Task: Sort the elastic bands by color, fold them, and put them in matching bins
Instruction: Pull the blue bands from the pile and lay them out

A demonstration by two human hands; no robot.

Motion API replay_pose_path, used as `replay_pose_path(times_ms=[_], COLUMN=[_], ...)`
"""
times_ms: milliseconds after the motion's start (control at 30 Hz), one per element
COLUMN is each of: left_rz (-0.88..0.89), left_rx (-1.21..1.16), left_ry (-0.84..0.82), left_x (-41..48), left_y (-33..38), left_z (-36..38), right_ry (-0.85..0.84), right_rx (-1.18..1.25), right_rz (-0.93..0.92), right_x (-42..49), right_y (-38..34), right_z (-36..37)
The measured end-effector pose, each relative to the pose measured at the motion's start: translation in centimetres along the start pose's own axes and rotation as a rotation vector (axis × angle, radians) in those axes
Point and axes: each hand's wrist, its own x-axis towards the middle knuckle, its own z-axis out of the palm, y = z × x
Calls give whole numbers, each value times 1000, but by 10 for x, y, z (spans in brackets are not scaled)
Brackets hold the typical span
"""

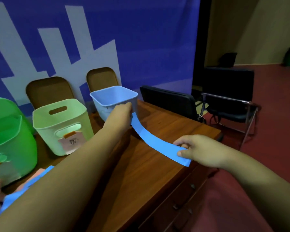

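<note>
A long blue elastic band (155, 142) stretches in a sagging arc above the wooden table (171, 124). My left hand (121, 113) grips its far end just in front of the blue bin (114, 97). My right hand (199, 150) pinches the near end between thumb and fingers, past the table's right edge. A pale green bin (60, 124) with a paper label stands left of the blue bin, and a bright green bin (8, 139) stands at the far left. More bands, blue and pink (23, 186), lie at the lower left, partly hidden by my left forearm.
Two brown chair backs (49, 91) stand behind the bins against a blue and white banner. Black chairs (228, 101) sit to the right of the table on red carpet. Drawers (182, 198) run along the table's near right side.
</note>
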Motion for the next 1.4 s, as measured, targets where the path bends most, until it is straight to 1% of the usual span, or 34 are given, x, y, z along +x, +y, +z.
replay_pose_path(times_ms=[33,133,233,333,400,467,567,700,767,867,933,1100,1200,1400], left_rz=[3,-70,-61,-78,-60,-33,-15,31,36,43,53,65,148,159], left_rx=[-4,9,98,157,145,177,243,319,340,355,372,337,235,195], left_ry=[-19,-70,-64,-168,-162,-122,-90,-90,-101,-106,-108,-176,-216,-226], left_x=[1,5,7,9,6,0,-9,-16,-19,-26,-33,-54,-74,-126], left_y=[1,-1,-5,-4,-5,-5,-4,3,7,10,9,2,-9,-49], left_z=[6,17,25,30,34,39,46,48,46,36,27,-10,-39,-95], right_ry=[4,-1,-44,-83,-106,-117,-106,-82,-61,3,36,72,96,78], right_rx=[-13,-18,63,122,193,234,154,32,-67,-179,-194,-126,-102,-58], right_rz=[4,15,41,61,75,90,107,111,110,84,67,34,-11,-128], right_x=[0,1,-1,-2,-3,-5,-9,-13,-14,-14,-14,-15,-14,-4], right_y=[0,0,0,-4,-8,-11,-13,-14,-14,-14,-17,-45,-71,-129], right_z=[0,-1,-1,0,1,2,4,6,4,1,-1,5,17,56])
